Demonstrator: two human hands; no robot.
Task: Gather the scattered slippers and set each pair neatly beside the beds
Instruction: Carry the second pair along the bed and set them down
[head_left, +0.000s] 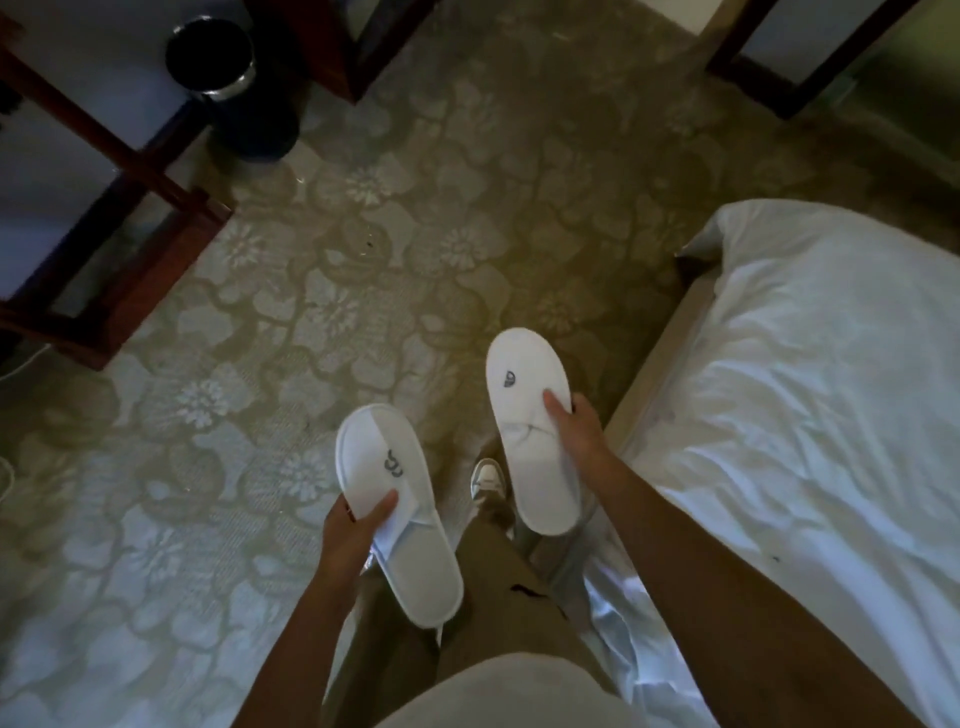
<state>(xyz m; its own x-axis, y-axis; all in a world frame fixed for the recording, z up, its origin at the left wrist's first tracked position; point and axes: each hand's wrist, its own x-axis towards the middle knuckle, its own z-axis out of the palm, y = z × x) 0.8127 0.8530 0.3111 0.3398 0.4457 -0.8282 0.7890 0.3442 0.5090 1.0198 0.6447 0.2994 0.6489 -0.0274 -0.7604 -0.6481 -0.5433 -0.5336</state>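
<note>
Hands: 2, each gripping 1 slipper.
Left hand (349, 530): clasps left slipper (396, 512) (logo up).
Right hand (574, 423): clasps right slipper (530, 431), beside bed (810, 374).

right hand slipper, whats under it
Below the slipper in the right hand, a sneaker toe on the patterned carpet shows; the rest of the shoe is covered.

white slippers (399, 514), floral beige carpet (363, 249), white bedsheet (831, 389)
</note>
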